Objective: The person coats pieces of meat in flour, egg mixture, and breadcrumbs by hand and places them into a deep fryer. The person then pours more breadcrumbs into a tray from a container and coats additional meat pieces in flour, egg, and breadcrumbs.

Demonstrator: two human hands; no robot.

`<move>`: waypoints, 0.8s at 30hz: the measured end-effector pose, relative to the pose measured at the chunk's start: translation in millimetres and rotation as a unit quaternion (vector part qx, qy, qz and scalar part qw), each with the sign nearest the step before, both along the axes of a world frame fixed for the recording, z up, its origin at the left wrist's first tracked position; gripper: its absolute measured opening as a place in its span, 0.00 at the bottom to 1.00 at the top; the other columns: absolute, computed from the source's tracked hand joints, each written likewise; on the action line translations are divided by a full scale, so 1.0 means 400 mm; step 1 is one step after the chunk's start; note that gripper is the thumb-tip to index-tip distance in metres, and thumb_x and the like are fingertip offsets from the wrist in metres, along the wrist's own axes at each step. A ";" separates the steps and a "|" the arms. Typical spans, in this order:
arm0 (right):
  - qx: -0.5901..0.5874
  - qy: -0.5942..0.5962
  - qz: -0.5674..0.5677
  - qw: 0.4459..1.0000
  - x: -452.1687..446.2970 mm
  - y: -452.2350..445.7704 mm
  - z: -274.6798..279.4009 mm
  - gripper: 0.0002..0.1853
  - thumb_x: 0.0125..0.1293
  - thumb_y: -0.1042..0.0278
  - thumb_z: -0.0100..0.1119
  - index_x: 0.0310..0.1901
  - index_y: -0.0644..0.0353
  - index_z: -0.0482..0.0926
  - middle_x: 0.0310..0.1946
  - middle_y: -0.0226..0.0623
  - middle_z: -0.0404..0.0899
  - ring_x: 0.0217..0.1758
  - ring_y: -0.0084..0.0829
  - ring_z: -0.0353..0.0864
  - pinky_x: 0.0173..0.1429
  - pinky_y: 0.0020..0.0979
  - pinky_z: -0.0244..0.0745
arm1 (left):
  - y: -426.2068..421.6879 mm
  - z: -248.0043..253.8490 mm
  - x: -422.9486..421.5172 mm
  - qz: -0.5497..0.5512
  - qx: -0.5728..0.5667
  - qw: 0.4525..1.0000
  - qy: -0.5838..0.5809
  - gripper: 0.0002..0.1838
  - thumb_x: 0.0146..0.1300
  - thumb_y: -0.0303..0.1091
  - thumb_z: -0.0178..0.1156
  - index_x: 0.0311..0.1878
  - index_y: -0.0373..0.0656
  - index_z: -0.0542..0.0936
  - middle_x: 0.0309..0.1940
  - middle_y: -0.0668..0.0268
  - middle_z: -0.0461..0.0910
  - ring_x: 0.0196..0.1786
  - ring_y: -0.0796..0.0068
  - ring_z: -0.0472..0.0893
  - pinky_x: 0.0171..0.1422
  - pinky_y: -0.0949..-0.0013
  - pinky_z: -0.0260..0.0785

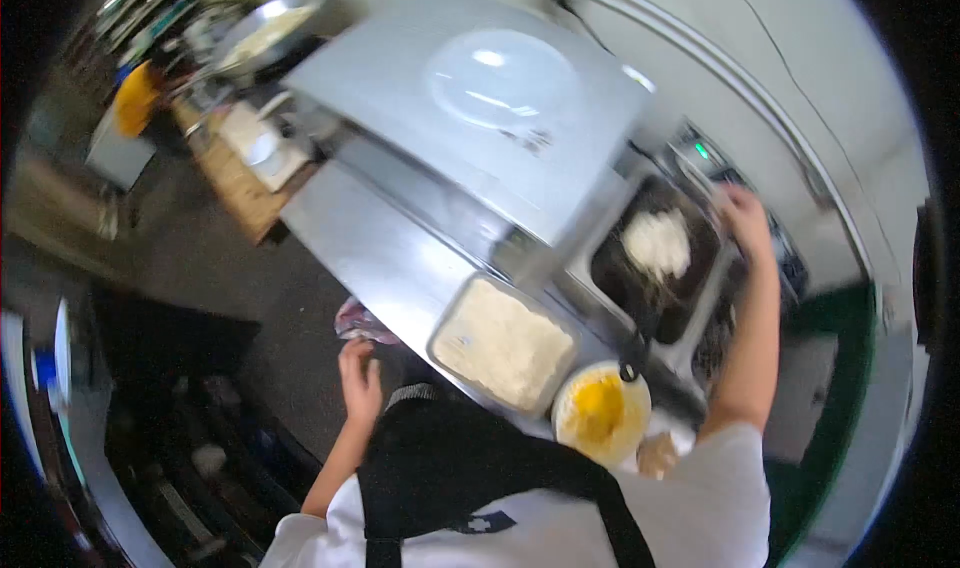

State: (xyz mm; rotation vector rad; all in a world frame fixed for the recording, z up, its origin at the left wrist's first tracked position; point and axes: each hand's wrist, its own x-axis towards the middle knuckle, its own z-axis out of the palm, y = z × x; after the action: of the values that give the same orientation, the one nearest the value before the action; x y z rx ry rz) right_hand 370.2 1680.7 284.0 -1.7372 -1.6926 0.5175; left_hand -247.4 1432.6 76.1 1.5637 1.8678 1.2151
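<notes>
Oil [622,280], dark, around ragged white lump [657,243] in rectangular steel fryer [600,300] — right hand [742,213] half-closed at rim, grip unclear; slip could splash. Left hand [361,378] loosely open — empty.

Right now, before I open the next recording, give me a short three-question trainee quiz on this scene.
1. Which hand is nearer the metal basin with the pale piece in it?
2. True or false: the round bowl of yellow mixture stands beside the tray of pale powder.
3. The lit indicator is (a) red, (b) green, (c) blue.

Key: 1. the right hand; 2. true; 3. b.
</notes>
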 end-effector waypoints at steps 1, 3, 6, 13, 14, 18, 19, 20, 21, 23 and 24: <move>-0.066 0.083 -0.037 0.994 -0.021 -0.020 0.025 0.14 0.67 0.61 0.59 0.46 0.62 0.82 0.31 0.25 0.79 0.30 0.18 0.75 0.33 0.24 0.69 | -0.001 0.026 0.008 0.001 -0.005 0.999 0.033 0.15 0.60 0.22 0.55 0.51 0.39 0.73 0.59 0.50 0.69 0.64 0.52 0.69 0.65 0.57 0.65; -0.026 0.307 0.007 0.951 0.018 -0.011 -0.030 0.17 0.68 0.62 0.58 0.53 0.65 0.78 0.35 0.26 0.78 0.32 0.19 0.73 0.35 0.21 0.69 | -0.012 0.041 0.016 0.012 -0.014 0.997 0.074 0.13 0.61 0.23 0.55 0.50 0.40 0.75 0.59 0.52 0.69 0.63 0.56 0.70 0.65 0.59 0.65; 0.000 0.555 -0.002 0.832 -0.028 -0.067 0.014 0.18 0.72 0.62 0.55 0.56 0.66 0.75 0.38 0.30 0.78 0.34 0.17 0.73 0.35 0.19 0.70 | -0.029 0.034 0.020 0.033 -0.060 0.992 -0.104 0.12 0.62 0.26 0.57 0.49 0.40 0.77 0.59 0.55 0.69 0.60 0.60 0.72 0.62 0.63 0.68; 0.075 0.732 0.077 0.673 -0.151 -0.237 0.059 0.13 0.75 0.68 0.49 0.54 0.67 0.74 0.40 0.34 0.78 0.41 0.23 0.76 0.47 0.26 0.75 | -0.004 0.013 -0.119 0.015 0.015 0.994 -0.107 0.11 0.64 0.27 0.59 0.49 0.42 0.78 0.57 0.58 0.71 0.56 0.61 0.75 0.55 0.65 0.72; 0.108 0.731 -0.004 0.674 -0.244 -0.269 0.077 0.13 0.76 0.67 0.48 0.52 0.67 0.75 0.38 0.34 0.77 0.39 0.23 0.74 0.45 0.25 0.74 | 0.003 0.010 -0.153 0.013 0.021 0.993 -0.117 0.11 0.64 0.28 0.59 0.49 0.42 0.78 0.57 0.58 0.71 0.57 0.61 0.75 0.55 0.65 0.72; 0.118 0.739 0.008 0.663 -0.523 -0.379 0.015 0.12 0.75 0.66 0.47 0.50 0.66 0.75 0.38 0.36 0.78 0.38 0.24 0.75 0.43 0.25 0.74 | 0.023 0.008 -0.320 0.005 0.034 0.986 -0.163 0.11 0.65 0.28 0.59 0.50 0.41 0.78 0.57 0.57 0.71 0.59 0.62 0.75 0.58 0.65 0.72; 0.111 0.745 0.030 0.657 -0.540 -0.392 -0.045 0.12 0.75 0.67 0.47 0.50 0.66 0.75 0.40 0.37 0.79 0.40 0.24 0.76 0.43 0.26 0.76 | 0.025 0.027 -0.366 0.009 0.022 0.984 -0.179 0.11 0.65 0.27 0.58 0.50 0.40 0.77 0.57 0.57 0.71 0.59 0.62 0.75 0.59 0.65 0.72; 0.105 0.749 0.051 0.652 -0.568 -0.400 -0.099 0.11 0.75 0.68 0.47 0.50 0.65 0.75 0.43 0.39 0.80 0.42 0.25 0.78 0.44 0.26 0.77 | 0.022 0.044 -0.413 0.012 0.009 0.981 -0.196 0.11 0.65 0.27 0.58 0.50 0.38 0.77 0.57 0.57 0.70 0.58 0.62 0.76 0.60 0.65 0.72; 0.101 0.775 0.077 0.619 -0.621 -0.404 -0.140 0.10 0.75 0.67 0.48 0.47 0.64 0.75 0.40 0.37 0.79 0.38 0.25 0.76 0.40 0.25 0.75 | 0.020 0.047 -0.464 0.011 0.007 0.981 -0.192 0.11 0.65 0.26 0.58 0.50 0.38 0.77 0.57 0.57 0.70 0.58 0.62 0.76 0.60 0.65 0.71; 0.123 0.749 0.050 0.649 -0.682 -0.394 -0.267 0.07 0.73 0.68 0.48 0.39 0.61 0.74 0.32 0.34 0.78 0.29 0.23 0.71 0.34 0.24 0.70 | 0.020 0.052 -0.562 0.003 0.003 0.983 -0.184 0.11 0.65 0.26 0.57 0.50 0.37 0.77 0.57 0.57 0.70 0.58 0.63 0.76 0.61 0.65 0.71; 0.144 0.709 -0.057 0.688 -0.761 -0.397 -0.299 0.07 0.71 0.68 0.50 0.41 0.61 0.76 0.31 0.33 0.77 0.29 0.22 0.70 0.34 0.23 0.69 | 0.019 0.052 -0.608 0.003 -0.004 0.984 -0.175 0.11 0.65 0.26 0.57 0.50 0.38 0.77 0.57 0.57 0.70 0.57 0.63 0.76 0.61 0.65 0.71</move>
State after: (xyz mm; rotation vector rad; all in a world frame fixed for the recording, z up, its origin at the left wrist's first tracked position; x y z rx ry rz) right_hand 65.7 1521.8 164.4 -0.6579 -0.4403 1.0657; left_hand -490.7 1440.3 96.9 1.2436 1.6460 1.3817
